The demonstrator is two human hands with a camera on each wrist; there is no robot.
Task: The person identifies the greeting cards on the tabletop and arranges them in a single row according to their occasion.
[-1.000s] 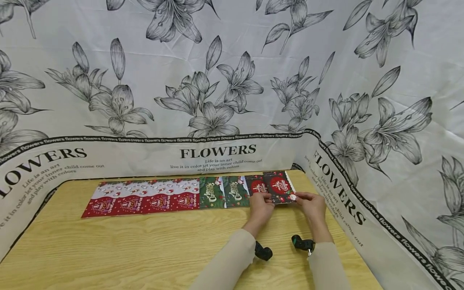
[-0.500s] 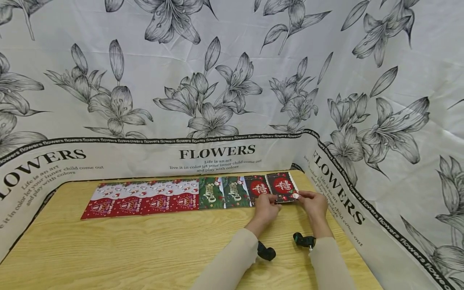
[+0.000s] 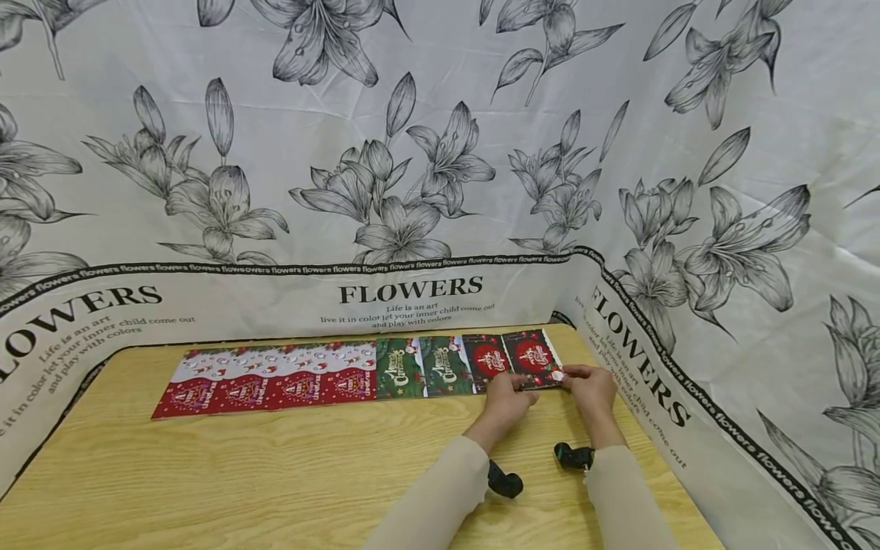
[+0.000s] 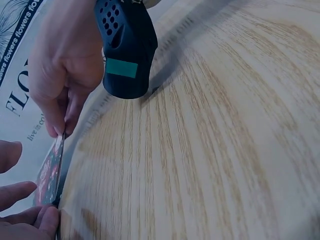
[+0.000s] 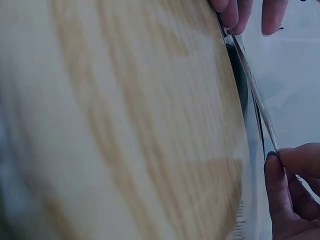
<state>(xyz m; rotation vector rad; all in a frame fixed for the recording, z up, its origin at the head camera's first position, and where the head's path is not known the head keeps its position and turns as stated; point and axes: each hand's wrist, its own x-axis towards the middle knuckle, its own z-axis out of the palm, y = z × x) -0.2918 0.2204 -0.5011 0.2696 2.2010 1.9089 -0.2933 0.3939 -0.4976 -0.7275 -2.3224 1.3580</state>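
Observation:
A dark Christmas card with a red disc lies at the right end of a row of cards. My left hand is at its near left corner, thumb and index finger pinching the edge. At the card's near right corner, my right hand pinches it between thumb and fingers. The right wrist view catches the card edge-on, stretched between the two hands. Beside it lies a matching dark card, partly overlapped by my left fingers in the head view.
Leftward the row continues with two green cards and several red-and-white cards, side by side along the back of the wooden table. Flower-printed cloth walls in the back and sides. A black wrist device hangs at each sleeve.
The end card has slid right and now sits beside its neighbour rather than over it. My left hand has shifted slightly right; the right hand stays at the corner.

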